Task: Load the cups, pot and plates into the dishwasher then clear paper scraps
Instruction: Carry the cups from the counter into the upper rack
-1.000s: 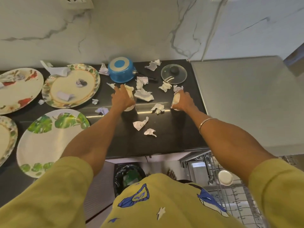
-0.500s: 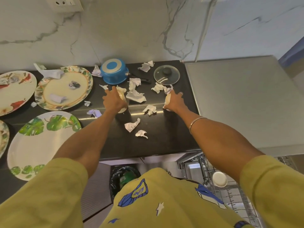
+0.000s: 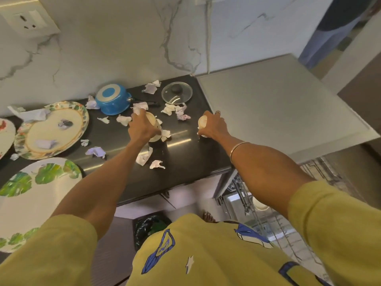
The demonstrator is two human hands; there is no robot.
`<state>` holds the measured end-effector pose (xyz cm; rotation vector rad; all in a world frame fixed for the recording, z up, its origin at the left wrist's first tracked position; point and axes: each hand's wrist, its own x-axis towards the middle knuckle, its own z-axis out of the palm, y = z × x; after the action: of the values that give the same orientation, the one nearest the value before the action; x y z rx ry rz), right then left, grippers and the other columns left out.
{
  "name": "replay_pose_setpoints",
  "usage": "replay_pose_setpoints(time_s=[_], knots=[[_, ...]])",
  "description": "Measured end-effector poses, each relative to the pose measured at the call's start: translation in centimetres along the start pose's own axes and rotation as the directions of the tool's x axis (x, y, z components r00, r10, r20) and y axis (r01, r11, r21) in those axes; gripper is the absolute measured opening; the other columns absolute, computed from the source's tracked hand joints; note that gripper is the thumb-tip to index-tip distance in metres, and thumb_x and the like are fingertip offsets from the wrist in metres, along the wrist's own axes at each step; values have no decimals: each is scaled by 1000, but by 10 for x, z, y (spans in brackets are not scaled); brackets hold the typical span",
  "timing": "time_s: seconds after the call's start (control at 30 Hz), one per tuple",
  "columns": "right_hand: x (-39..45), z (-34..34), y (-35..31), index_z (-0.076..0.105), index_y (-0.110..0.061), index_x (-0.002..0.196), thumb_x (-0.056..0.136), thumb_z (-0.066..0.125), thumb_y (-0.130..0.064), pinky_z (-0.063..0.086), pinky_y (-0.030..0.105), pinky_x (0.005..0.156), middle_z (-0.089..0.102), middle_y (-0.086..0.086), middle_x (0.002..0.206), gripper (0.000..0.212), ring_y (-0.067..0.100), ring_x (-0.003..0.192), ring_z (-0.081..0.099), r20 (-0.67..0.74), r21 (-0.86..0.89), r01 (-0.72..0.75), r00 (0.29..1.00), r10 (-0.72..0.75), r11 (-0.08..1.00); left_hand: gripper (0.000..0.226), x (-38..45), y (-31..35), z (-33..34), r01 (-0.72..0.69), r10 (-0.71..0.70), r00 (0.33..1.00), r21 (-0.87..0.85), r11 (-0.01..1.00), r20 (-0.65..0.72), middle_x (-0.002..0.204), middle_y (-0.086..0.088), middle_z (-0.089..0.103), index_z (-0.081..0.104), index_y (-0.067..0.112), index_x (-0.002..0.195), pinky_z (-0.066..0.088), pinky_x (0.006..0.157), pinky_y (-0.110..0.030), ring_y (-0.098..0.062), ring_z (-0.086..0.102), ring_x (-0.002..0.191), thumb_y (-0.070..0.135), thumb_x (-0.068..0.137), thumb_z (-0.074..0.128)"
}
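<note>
Cups are gripped, one cream cup in the left hand, another cup in the right hand. Both are best lifted straight up, clear of paper scraps beside each grip.

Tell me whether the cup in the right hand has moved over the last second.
Yes. The cup in the right hand has shifted rightward, away from the glass lid, toward the grey worktop.

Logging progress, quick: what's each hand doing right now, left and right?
Left hand: fingers curled round a cream cup on the counter.
Right hand: grips another cream cup, tilted.
</note>
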<state>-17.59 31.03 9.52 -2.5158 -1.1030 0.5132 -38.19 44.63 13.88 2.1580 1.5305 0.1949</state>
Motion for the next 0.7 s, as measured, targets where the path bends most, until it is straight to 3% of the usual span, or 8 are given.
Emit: replay_pose_setpoints(time_s=[0.23,0.4,0.53,0.7], knots=[[-66,-8,31,46,-25,133,75,79,-40,49,40,92,40,16,134,68,38,114,53,-95,50,-158,982,162,986,92,-41,33,15,-254,252,967,55,966,41,133,-17,46,40,15,135,49,92,-48,-40,53,117,37,60,89],[-140,-3,48,48,-26,131,71,80,-40,49,39,94,40,15,134,70,39,113,53,-134,80,-267,952,275,961,100,-79,45,31,-442,434,891,29,897,133,140,-15,42,34,19,143,46,100,-50,-41,49,123,34,60,88],[-219,6,79,47,-25,130,72,79,-42,51,43,92,43,15,131,69,39,116,53,-161,93,-415,891,426,905,85,-132,65,49,-543,522,821,33,839,229,133,-13,45,43,17,130,46,95,-53,-42,52,119,31,59,89],[-316,18,123,42,-31,142,71,82,-42,49,47,96,41,18,141,82,42,126,47,-148,140,-603,772,619,785,84,-208,83,84,-671,634,690,-19,741,350,128,-11,47,43,20,130,47,90,-49,-41,53,115,32,60,88]])
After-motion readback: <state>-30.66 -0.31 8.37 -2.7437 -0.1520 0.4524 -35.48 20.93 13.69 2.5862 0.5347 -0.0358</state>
